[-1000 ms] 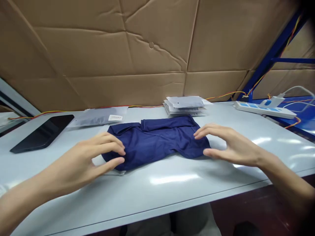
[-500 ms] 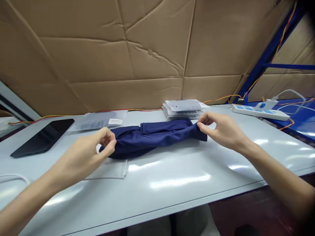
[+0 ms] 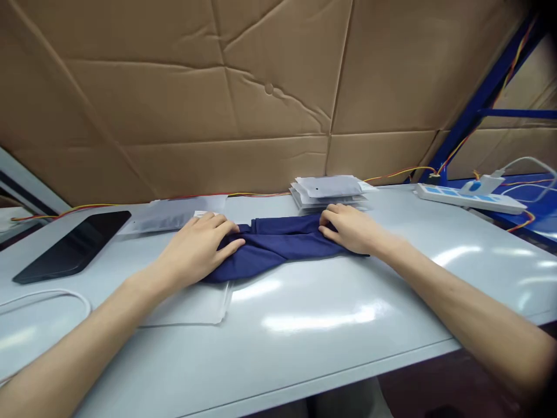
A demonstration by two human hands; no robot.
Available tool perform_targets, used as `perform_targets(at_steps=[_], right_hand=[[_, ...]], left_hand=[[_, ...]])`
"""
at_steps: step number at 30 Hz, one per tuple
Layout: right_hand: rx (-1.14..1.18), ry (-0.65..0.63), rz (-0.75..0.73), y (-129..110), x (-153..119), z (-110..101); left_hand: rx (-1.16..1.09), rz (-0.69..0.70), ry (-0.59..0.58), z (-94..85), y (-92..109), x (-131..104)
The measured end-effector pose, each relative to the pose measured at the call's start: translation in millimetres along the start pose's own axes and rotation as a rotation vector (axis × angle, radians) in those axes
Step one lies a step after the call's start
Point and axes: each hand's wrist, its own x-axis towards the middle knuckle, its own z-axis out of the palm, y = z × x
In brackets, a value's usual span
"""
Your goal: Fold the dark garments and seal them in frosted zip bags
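A navy-blue folded cloth garment (image 3: 282,244) lies in a long strip across the middle of the table; its exact kind does not show. My left hand (image 3: 198,247) rests on its left end, fingers laid over the fabric and thumb apart. On the right end sits my right hand (image 3: 348,227), palm down, its fingers slightly bent on the cloth with a gap to the thumb. Under the left end of the garment, a clear plastic bag (image 3: 191,307) sticks out toward me. The part of the cloth beneath my palms is hidden.
Behind the garment lie a stack of frosted plastic packets (image 3: 331,187) and another packet (image 3: 161,215). A black tablet-like device (image 3: 73,247) is at the left, near a white cable (image 3: 65,292). A power strip (image 3: 472,198) stands at the right. Cardboard (image 3: 270,116) lines the back.
Both hands have moved inward from pinching the garment's two ends to lying on top of it. The garment now lies flatter on the table. The view has shifted slightly.
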Motion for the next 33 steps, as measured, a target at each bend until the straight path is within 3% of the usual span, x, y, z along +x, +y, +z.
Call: perform_targets(at_steps=[8,15,20,33], right_hand=[[0.107,0.001,0.008,5.4,-7.8,2.5],[0.227,0.001,0.011,12.0,-11.3,1.1],[0.253,0.028,0.071,12.0,-9.4,3.1],[0.227,0.017,0.031,16.9,-9.7,8.6]], left_hand=[[-0.139,-0.075,-0.092,1.6,-4.1,-5.1],[-0.202,-0.126,-0.077,4.9,-4.7,-3.9],[-0.225,-0.123,-0.057,6.5,-8.5,-4.3],[-0.29,-0.069,-0.069,8.3,-17.8,-5.8]])
